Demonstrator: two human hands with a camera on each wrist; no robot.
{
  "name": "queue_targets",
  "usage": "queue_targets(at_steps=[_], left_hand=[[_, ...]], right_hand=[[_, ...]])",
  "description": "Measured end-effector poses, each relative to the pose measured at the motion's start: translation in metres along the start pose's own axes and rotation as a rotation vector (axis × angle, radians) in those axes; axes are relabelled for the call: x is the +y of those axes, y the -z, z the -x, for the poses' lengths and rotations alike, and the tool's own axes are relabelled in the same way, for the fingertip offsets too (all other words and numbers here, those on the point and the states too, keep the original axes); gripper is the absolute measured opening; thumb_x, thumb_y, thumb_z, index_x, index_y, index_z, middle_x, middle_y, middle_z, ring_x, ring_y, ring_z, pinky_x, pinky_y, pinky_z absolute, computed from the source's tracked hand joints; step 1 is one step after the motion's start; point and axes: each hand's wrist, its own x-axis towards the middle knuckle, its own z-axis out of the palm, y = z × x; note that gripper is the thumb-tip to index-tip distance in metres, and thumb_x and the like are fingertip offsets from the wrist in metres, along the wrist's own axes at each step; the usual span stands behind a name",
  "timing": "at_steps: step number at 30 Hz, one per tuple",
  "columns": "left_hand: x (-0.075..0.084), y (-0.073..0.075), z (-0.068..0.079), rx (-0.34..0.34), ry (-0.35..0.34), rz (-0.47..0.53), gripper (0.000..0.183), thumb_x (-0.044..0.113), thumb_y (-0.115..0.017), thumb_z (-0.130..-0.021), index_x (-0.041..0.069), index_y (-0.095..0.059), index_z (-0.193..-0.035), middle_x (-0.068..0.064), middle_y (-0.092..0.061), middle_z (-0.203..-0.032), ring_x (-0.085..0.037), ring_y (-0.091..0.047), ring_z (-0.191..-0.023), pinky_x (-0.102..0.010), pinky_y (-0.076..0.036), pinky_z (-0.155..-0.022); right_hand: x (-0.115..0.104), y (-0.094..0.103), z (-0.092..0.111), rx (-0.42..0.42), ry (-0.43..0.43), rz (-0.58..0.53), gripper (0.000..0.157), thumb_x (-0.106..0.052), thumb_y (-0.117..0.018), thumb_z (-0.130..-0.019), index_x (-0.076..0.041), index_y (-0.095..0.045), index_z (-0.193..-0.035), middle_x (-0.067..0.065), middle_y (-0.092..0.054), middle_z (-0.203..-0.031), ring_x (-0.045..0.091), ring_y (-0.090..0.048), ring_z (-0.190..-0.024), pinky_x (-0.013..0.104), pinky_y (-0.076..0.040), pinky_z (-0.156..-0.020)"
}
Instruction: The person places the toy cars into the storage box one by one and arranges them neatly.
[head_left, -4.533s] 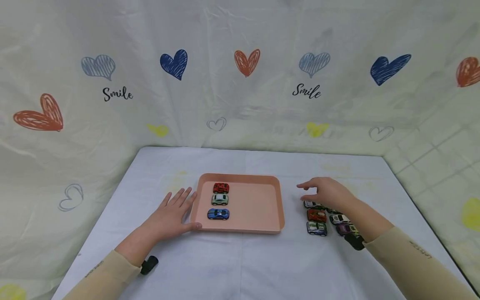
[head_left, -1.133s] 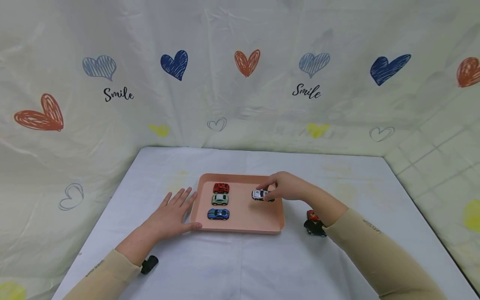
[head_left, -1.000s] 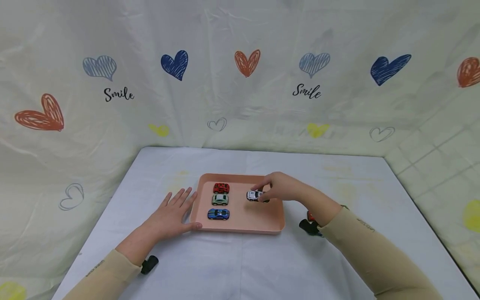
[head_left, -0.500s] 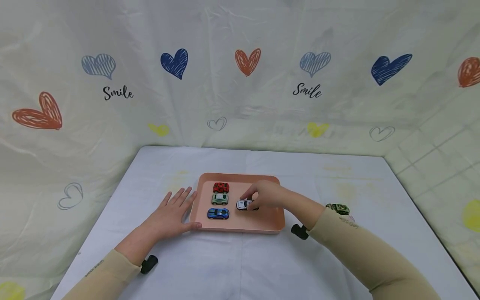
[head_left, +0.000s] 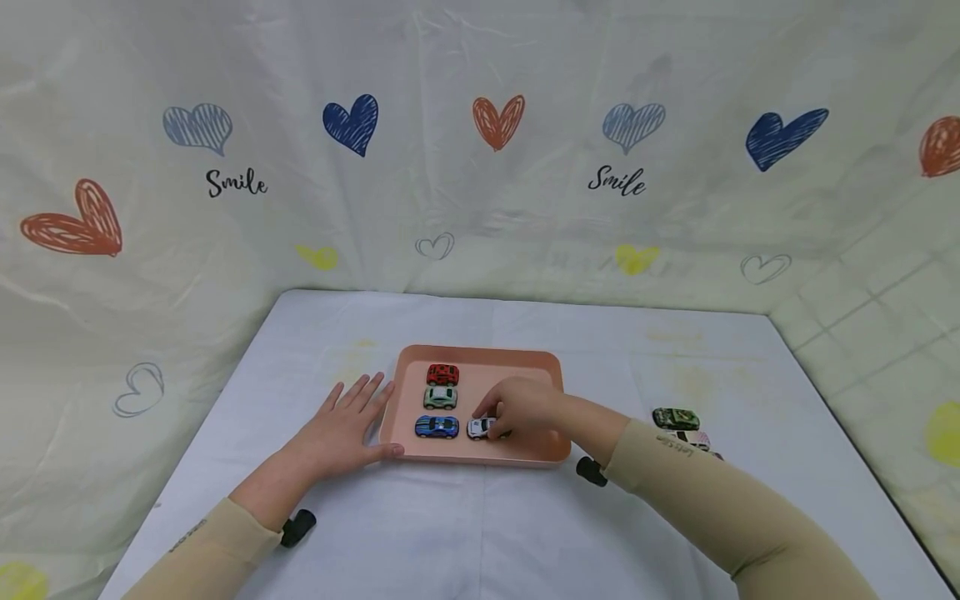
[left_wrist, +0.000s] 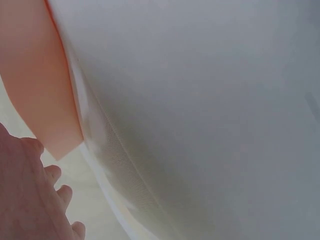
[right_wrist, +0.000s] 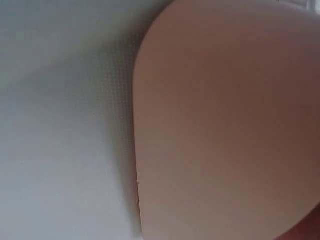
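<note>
In the head view a pink tray (head_left: 517,358) lies on the white-covered table. My right hand (head_left: 525,408) pinches a white toy car (head_left: 478,428) low over the tray floor, to the right of a blue toy car (head_left: 437,427). A pale green toy car (head_left: 440,397) and a red toy car (head_left: 442,375) stand behind the blue one in a column. With fingers spread, my left hand (head_left: 337,437) rests at the tray's left edge. The left wrist view shows that hand's fingers (left_wrist: 62,195) beside the tray's corner (left_wrist: 55,130). Only the tray wall (right_wrist: 225,125) fills much of the right wrist view.
Right of the tray, a camouflage toy car (head_left: 675,418) and a pale pink toy car (head_left: 690,438) sit on the table, and my right sleeve (head_left: 712,500) hides others there. A patterned cloth (head_left: 480,200) hangs behind the table.
My right hand reached to the cars at right, took the white car, carried it left over the tray, then moved it nearer the front, beside the blue car. My left hand stayed put.
</note>
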Motion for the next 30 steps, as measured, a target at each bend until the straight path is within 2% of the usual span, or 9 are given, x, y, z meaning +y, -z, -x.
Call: queue_targets(at_steps=[13, 30], left_hand=[[-0.0011, -0.0029, -0.0019, 0.007, -0.003, 0.02, 0.107, 0.079, -0.053, -0.082, 0.013, -0.02, -0.16, -0.012, -0.016, -0.165, -0.035, -0.012, -0.151, -0.059, -0.006, -0.12], [0.0004, -0.0002, -0.0011, 0.003, 0.001, 0.005, 0.105, 0.077, -0.054, -0.083, 0.014, -0.02, -0.16, -0.011, -0.016, -0.165, -0.034, -0.013, -0.151, -0.059, -0.008, -0.12]], right_hand=[[-0.0002, -0.0013, 0.0003, -0.025, -0.008, -0.006, 0.029, -0.025, -0.082, -0.083, -0.027, -0.076, -0.111, -0.012, -0.063, -0.086, 0.011, -0.056, -0.08, 0.026, -0.05, -0.072], [-0.0005, 0.002, 0.0014, -0.016, -0.003, -0.025, 0.031, -0.027, -0.083, -0.082, -0.028, -0.076, -0.113, -0.009, -0.062, -0.086, 0.012, -0.056, -0.083, 0.028, -0.049, -0.071]])
